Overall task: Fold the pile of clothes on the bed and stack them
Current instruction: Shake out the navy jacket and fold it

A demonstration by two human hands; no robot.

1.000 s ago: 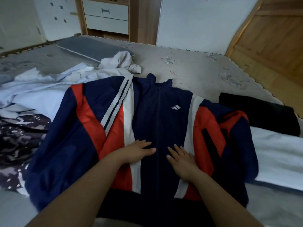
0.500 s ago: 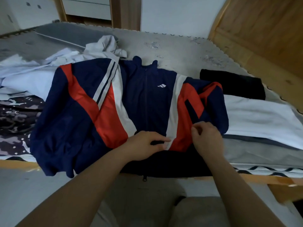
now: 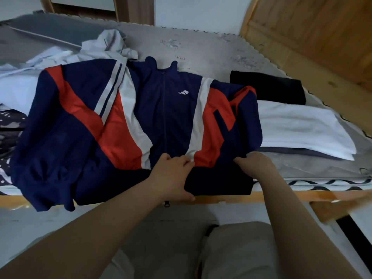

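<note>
Jacket (image 3: 161, 117) flat on bed (image 3: 211, 49), front up, collar far, hem at near edge by me. Left hand (image 3: 173, 174) grips hem centre; right hand (image 3: 255, 164) pinches hem's right corner. Right side nearer for my first fold.

You see the jacket (image 3: 165, 117) in navy with red and white diagonal panels, white sleeve stripes and a small white logo. Toward the bed's (image 3: 211, 47) right edge lie a black garment (image 3: 267, 87) and a white one (image 3: 298, 129). At its left edge sit pale blue clothes (image 3: 18, 81) and a dark camouflage-patterned piece (image 3: 10, 129). The bed cover is grey with faint prints.
</note>
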